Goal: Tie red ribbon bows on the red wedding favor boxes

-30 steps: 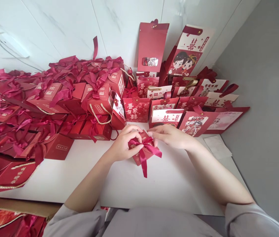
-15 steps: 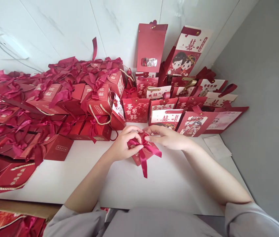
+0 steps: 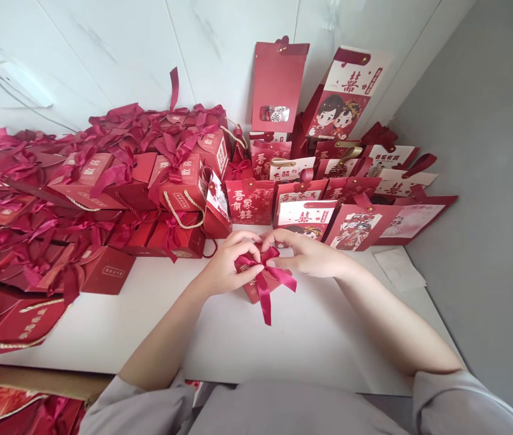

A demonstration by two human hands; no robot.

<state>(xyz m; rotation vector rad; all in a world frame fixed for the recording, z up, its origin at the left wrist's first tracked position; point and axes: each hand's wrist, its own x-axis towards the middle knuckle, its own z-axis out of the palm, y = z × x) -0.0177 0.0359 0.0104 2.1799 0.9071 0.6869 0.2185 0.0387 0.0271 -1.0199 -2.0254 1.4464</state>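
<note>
As the left hand (image 3: 233, 263) pinches ribbon (image 3: 264, 297), the right hand (image 3: 310, 255) curls opposite.

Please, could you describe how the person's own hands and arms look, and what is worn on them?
The left hand and right hand are bare, without gloves; no ring, watch or bracelet shows. The left sleeve and right sleeve are plain grey and loose, leaving the forearms uncovered. No marking is visible on the sleeves.
</note>
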